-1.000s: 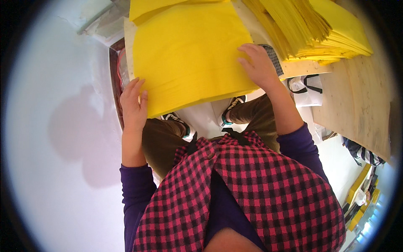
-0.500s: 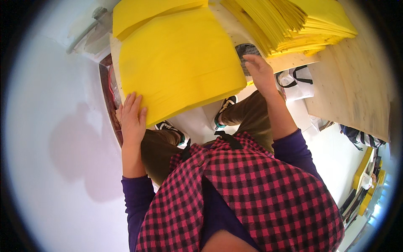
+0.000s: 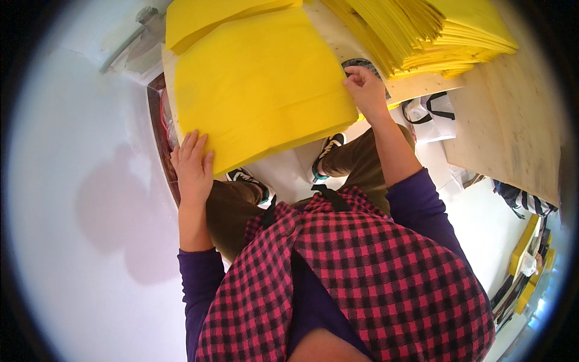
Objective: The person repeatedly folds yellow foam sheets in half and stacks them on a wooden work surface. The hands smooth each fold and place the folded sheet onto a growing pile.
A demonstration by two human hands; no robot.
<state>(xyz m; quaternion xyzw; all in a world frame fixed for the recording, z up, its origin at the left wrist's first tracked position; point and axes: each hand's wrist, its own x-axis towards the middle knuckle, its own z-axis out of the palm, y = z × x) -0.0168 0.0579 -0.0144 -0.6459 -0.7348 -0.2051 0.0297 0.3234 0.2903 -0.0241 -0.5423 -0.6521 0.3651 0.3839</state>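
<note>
A stack of flat yellow sheets, soft and fabric-like, lies on the wooden table in front of me. My left hand rests with fingers stretched out on its near left corner. At the stack's right edge, my right hand has its fingers curled, thumb and forefinger pinched at the rim of the top sheet. How much is between those fingertips is too small to tell. Behind the stack lies another folded yellow piece.
More yellow sheets are piled at the far right of the table. A dark round object sits beside my right hand. Under the table edge stands a white bag with black handles. A plywood panel rises at right; a white wall is at left.
My right hand has moved left and down to the stack's right edge, and its fingers have closed there. The left hand stays on the near left corner.
</note>
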